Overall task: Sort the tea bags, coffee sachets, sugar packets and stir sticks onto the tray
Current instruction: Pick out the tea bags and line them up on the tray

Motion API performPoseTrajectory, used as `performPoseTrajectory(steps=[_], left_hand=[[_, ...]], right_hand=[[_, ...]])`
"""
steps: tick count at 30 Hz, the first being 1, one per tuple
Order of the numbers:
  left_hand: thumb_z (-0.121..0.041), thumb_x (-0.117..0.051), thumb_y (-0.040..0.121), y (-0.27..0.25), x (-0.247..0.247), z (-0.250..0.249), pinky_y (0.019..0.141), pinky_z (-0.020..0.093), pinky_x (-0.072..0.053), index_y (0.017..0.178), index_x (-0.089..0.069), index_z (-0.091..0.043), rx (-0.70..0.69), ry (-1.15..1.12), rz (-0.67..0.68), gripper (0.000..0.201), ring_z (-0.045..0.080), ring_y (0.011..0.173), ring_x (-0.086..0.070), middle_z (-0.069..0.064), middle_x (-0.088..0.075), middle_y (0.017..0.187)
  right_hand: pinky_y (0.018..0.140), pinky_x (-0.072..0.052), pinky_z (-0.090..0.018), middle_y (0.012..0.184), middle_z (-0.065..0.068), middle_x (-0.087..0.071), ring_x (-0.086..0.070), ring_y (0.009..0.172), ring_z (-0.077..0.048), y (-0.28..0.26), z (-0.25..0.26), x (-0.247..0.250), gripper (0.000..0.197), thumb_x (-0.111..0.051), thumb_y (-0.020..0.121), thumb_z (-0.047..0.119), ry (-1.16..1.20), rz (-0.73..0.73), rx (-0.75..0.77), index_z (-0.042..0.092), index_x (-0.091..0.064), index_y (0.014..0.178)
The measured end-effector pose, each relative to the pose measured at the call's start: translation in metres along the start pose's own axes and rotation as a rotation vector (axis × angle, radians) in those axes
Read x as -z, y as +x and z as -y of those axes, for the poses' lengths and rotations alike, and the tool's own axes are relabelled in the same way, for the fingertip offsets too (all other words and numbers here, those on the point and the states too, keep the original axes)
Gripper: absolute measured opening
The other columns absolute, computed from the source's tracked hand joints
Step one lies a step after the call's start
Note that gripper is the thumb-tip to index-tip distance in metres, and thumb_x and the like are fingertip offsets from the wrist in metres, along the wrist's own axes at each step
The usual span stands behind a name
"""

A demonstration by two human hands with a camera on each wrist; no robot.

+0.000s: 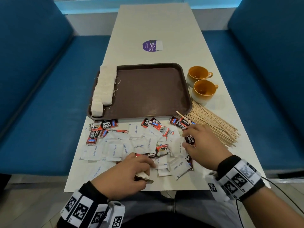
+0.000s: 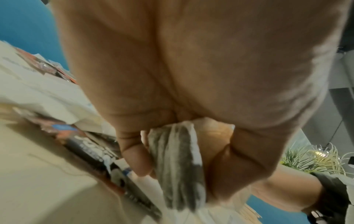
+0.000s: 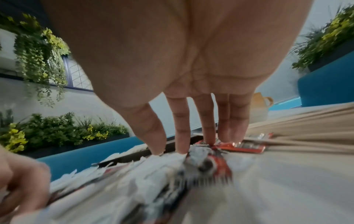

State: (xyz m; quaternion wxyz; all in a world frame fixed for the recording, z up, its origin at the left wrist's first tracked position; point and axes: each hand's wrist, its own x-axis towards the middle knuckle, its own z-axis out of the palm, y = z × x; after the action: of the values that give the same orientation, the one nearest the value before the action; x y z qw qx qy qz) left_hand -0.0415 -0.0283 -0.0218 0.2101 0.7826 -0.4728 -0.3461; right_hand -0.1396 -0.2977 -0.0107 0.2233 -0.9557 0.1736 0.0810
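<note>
My left hand [image 1: 125,173], nearest to me, is curled around a small bunch of tea bags [image 2: 176,166]; in the left wrist view the fingers [image 2: 138,157] and thumb clamp the grey-white wad against the palm. The same hand rests on the near edge of the sachet pile.

My right hand [image 1: 204,145], slightly farther out and to the right, has its fingers [image 3: 180,128] extended downward, tips touching the pile; a dark coffee sachet [image 1: 190,139] lies just under the thumb side. Whether that sachet is pinched or merely touched, I cannot tell.

Between and just beyond both hands lie the white sugar packets [image 1: 115,148], overlapping one another, with red-and-black coffee sachets [image 1: 105,125] scattered among and beyond them.

To the right of my right hand, the wooden stir sticks [image 1: 213,122] lie in a fanned bundle on the table [image 1: 156,22].

Beyond the pile sits the brown tray [image 1: 148,92]. Along its left edge, past my left hand, two rows of white tea bags [image 1: 103,89] are laid, strings trailing onto the tray floor.

Beyond my right hand, to the right of the tray, stand two orange cups [image 1: 202,84], upright, handles pointing right.

Farthest out, a round purple sticker [image 1: 150,45] is on the tabletop.
</note>
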Motion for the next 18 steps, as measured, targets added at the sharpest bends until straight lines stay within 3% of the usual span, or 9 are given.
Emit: performPoseTrajectory(steps=[3, 8, 13, 15, 18], left_hand=[[-0.024, -0.058, 0.087, 0.002, -0.003, 0.002, 0.101, 0.017, -0.033, 0.090, -0.057, -0.030, 0.015, -0.001, -0.012, 0.007, -0.005, 0.119, -0.033, -0.040, -0.041, 0.138], [-0.023, -0.058, 0.089, 0.005, -0.003, 0.002, 0.098, 0.016, -0.033, 0.089, -0.056, -0.027, 0.025, 0.003, -0.085, 0.005, -0.002, 0.118, -0.035, -0.039, -0.037, 0.142], [-0.034, -0.055, 0.088, 0.005, 0.003, 0.001, 0.097, 0.020, -0.037, 0.089, -0.055, -0.031, 0.005, -0.041, -0.171, 0.003, 0.002, 0.117, -0.040, -0.034, -0.038, 0.132], [-0.039, -0.053, 0.086, 0.005, 0.005, 0.001, 0.097, 0.021, -0.038, 0.090, -0.056, -0.031, 0.023, -0.066, -0.215, 0.010, 0.003, 0.120, -0.042, -0.033, -0.035, 0.130], [-0.028, -0.062, 0.091, 0.007, 0.005, 0.004, 0.104, 0.025, -0.037, 0.090, -0.060, -0.029, 0.066, -0.058, -0.248, 0.003, 0.003, 0.131, -0.035, -0.032, -0.025, 0.151]], right_hand=[[0.108, -0.028, -0.031, 0.147, 0.006, -0.046, -0.031, 0.134, -0.020, 0.004, 0.005, -0.006, 0.027, -0.059, 0.099, 0.043, -0.050, 0.055, 0.025, 0.025, -0.064, 0.118], [0.098, -0.037, -0.030, 0.123, 0.015, -0.059, -0.040, 0.120, -0.015, 0.007, 0.015, -0.007, 0.019, -0.060, 0.097, 0.047, 0.049, 0.061, 0.083, 0.030, -0.063, 0.102], [0.108, -0.034, -0.034, 0.142, 0.017, -0.053, -0.036, 0.129, -0.013, 0.014, 0.018, 0.002, 0.019, -0.061, 0.096, 0.049, 0.035, 0.072, 0.089, 0.032, -0.064, 0.106], [0.106, -0.034, -0.036, 0.138, 0.018, -0.055, -0.036, 0.129, -0.013, 0.019, 0.025, 0.003, 0.017, -0.059, 0.097, 0.048, 0.015, 0.110, 0.125, 0.032, -0.062, 0.101], [0.104, -0.033, -0.041, 0.137, 0.020, -0.056, -0.037, 0.130, -0.014, 0.030, 0.036, -0.003, 0.016, -0.052, 0.101, 0.045, -0.028, 0.158, 0.200, 0.032, -0.062, 0.102]])
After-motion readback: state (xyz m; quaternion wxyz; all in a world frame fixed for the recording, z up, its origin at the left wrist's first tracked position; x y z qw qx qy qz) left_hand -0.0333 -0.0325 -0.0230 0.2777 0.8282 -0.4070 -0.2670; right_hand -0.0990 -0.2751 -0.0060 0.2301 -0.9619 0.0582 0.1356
